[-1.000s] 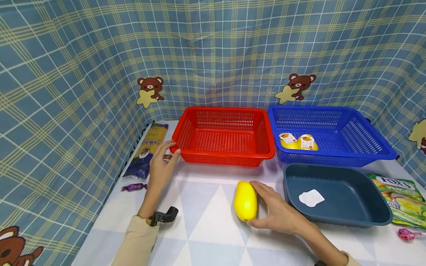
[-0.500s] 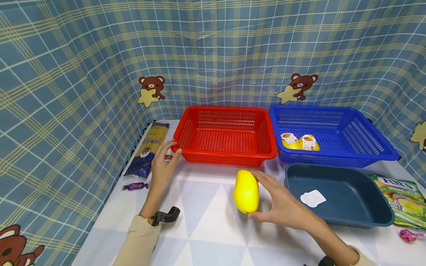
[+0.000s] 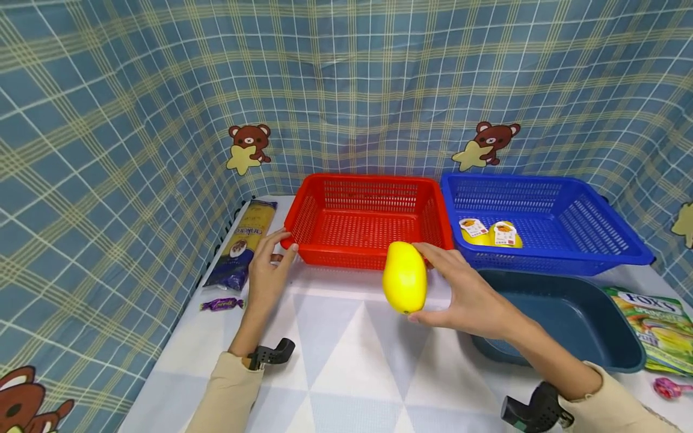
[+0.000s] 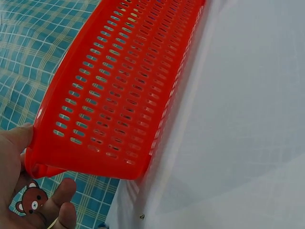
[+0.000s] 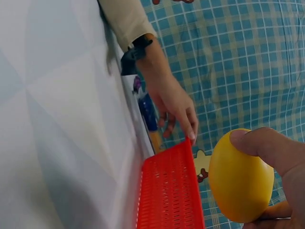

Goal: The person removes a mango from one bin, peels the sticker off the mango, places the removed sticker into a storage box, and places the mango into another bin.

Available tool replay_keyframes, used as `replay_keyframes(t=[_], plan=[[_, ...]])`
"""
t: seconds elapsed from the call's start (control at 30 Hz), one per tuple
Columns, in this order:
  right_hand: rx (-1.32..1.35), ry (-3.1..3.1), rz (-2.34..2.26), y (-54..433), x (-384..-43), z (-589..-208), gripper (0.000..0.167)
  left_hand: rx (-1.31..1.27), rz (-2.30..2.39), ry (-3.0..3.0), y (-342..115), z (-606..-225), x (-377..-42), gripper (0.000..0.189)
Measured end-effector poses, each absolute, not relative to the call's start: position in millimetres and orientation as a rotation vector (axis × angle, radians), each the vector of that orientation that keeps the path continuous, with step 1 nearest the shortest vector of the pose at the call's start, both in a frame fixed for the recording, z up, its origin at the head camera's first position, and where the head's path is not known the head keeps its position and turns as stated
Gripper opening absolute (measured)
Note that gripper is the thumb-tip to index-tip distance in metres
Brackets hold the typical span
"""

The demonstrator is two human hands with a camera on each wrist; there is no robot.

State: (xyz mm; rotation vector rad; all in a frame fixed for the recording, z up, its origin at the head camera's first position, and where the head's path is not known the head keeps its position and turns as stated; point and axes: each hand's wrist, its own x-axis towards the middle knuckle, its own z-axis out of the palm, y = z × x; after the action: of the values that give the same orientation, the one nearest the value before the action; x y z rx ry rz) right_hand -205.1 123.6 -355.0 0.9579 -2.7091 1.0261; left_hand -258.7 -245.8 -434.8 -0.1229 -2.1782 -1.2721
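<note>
R grip point(image 3: 476, 297) clamped on yellow fruit point(image 3: 404, 278), thumb one side, fingers opp.; fruit's up off worktop point(image 3: 346, 367), just in front of red basket's point(image 3: 346, 248) near side. L grip point(image 3: 267, 273) pinches that basket's near-L corner. Worktop's white w/ pale blue-grey triangles, soft shadow below R grip. Blue basket point(image 3: 563, 257) to R of red one, dark tray point(image 3: 574, 319) in front of it. Room: blue plaid cloth point(image 3: 373, 90), yellow + white lines, hung at back & both sides, bit rumpled, w/ brown bear prints point(image 3: 250, 141) holding stars.
</note>
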Motion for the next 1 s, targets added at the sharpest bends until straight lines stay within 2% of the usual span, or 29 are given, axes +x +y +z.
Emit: replay_keyframes(t=[0.23, 0.63, 1.0], plan=[[0.932, -2.744, 1.041, 115, -224, -345, 0.105, -0.116, -1.272, -2.188, -245, -439, -258, 0.04], [0.911, -2.76, 1.023, 92, -282, -316, 0.101, -0.14, -1.266, -2.168, -247, -436, -259, 0.04], [0.892, -2.816, 1.011, 65, -329, -312, 0.104, -0.126, -1.275, -2.176, -248, -437, -259, 0.04]])
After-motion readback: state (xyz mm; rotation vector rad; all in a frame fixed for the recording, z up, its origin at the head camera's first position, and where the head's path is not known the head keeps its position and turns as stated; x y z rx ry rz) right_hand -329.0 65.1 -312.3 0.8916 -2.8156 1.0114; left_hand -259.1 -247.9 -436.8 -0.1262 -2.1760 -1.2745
